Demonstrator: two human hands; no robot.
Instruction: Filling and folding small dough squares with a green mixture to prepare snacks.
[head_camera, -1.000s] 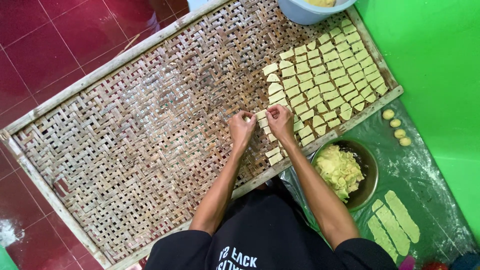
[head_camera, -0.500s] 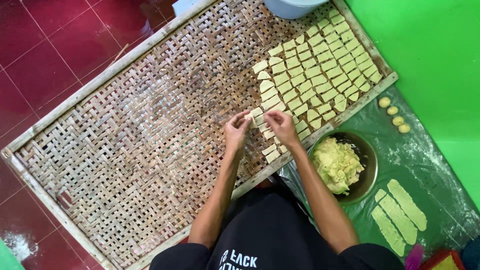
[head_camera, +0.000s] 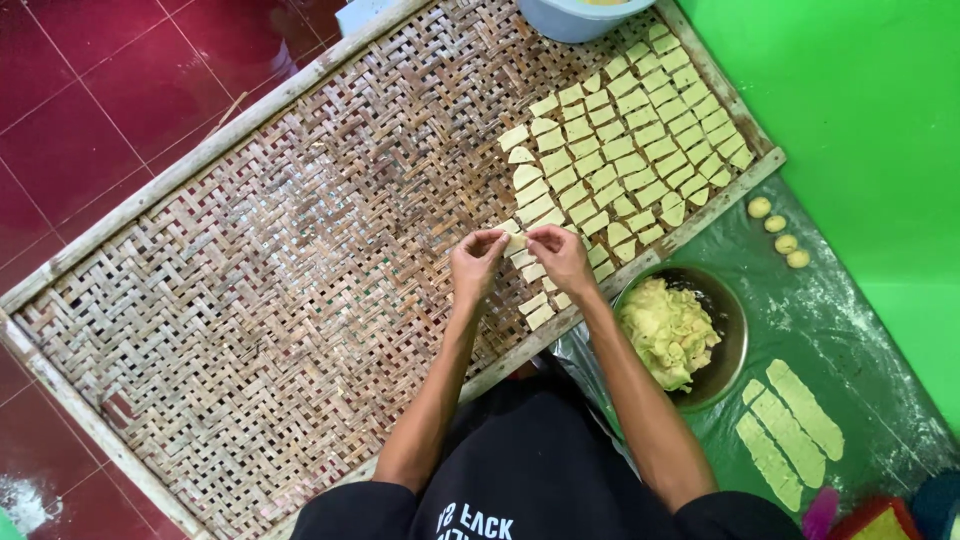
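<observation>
A large woven bamboo tray (head_camera: 250, 260) lies on the red tiled floor. Its right part carries rows of small pale yellow dough pieces (head_camera: 630, 140). My left hand (head_camera: 476, 262) and my right hand (head_camera: 562, 258) meet near the tray's near edge, both pinching one small dough piece (head_camera: 514, 243) between their fingertips. A few more laid pieces (head_camera: 535, 305) sit just below my hands.
A dark metal bowl (head_camera: 735, 330) of yellow dough scraps rests right of the tray on a green plastic sheet (head_camera: 850, 320). Long dough strips (head_camera: 785, 425) and small dough balls (head_camera: 778, 232) lie on the sheet. A light blue basin (head_camera: 580, 15) stands at the top.
The camera has drifted, so the tray sits differently in view. My hands stay together on the small dough piece at the end of the rows.
</observation>
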